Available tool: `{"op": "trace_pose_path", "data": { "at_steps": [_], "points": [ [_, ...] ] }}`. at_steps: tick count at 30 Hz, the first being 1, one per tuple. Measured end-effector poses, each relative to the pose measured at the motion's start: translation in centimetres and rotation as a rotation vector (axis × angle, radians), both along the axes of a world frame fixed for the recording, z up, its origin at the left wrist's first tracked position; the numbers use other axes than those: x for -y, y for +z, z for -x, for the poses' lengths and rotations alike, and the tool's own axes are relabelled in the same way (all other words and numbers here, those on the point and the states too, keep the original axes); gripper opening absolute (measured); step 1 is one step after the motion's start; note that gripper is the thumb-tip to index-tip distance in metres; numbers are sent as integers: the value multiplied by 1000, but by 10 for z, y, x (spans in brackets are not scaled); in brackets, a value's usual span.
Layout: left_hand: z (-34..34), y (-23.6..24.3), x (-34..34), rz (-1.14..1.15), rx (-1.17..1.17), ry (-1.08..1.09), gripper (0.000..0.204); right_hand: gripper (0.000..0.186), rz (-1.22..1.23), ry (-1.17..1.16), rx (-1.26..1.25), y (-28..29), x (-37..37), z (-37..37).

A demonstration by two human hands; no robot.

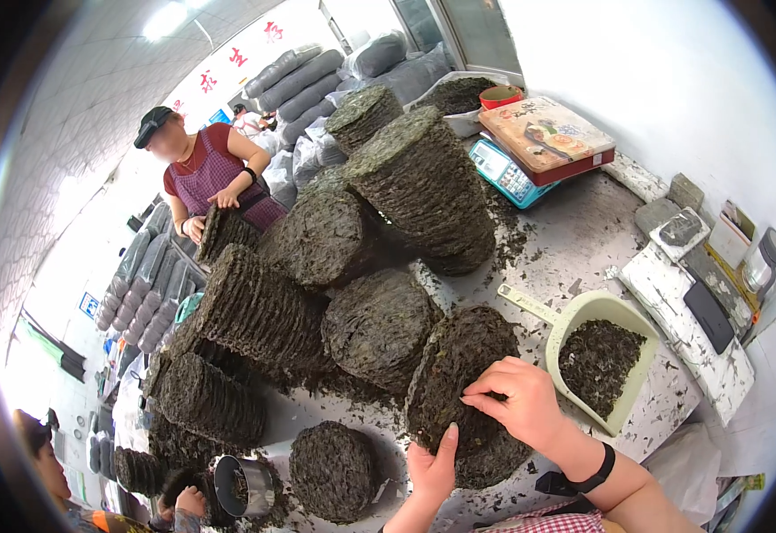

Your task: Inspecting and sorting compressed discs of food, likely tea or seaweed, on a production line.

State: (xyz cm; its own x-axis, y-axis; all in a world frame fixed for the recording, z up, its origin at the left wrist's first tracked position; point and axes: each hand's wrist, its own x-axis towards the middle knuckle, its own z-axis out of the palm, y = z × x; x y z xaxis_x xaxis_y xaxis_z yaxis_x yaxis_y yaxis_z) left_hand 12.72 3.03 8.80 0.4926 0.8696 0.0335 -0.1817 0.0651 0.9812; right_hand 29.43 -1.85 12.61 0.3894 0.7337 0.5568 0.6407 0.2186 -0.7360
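Observation:
My left hand (432,469) grips the lower edge of a round, dark dried seaweed cake (446,355), thumb lying on its face. The cake is tilted up toward me. My right hand (521,400) is closed in a pinch against the cake's right side; whatever sits between those fingertips is too small to make out. Beneath my hands lies another seaweed cake (494,460), partly covered. Right of them rests a pale dustpan (555,351) with dark seaweed scraps (603,364) in it.
Tall seaweed stacks (428,186) fill the table's middle and left. A scale (508,173) bearing a patterned tin (548,133) stands at the back right. Along the right edge lies a dark phone (708,315). One co-worker (215,169) handles cakes opposite; another (51,471) works lower left beside a metal container (244,489).

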Motion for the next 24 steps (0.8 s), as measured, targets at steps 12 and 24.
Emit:
{"op": "trace_pose_path", "data": {
  "at_steps": [12,24],
  "points": [
    [13,-5,-24,432,175,186,27,4,196,467,-772,0,73,-51],
    [-2,17,-15,483,220,-52,31,11,-115,-96,267,7,26,-6]
  ]
}}
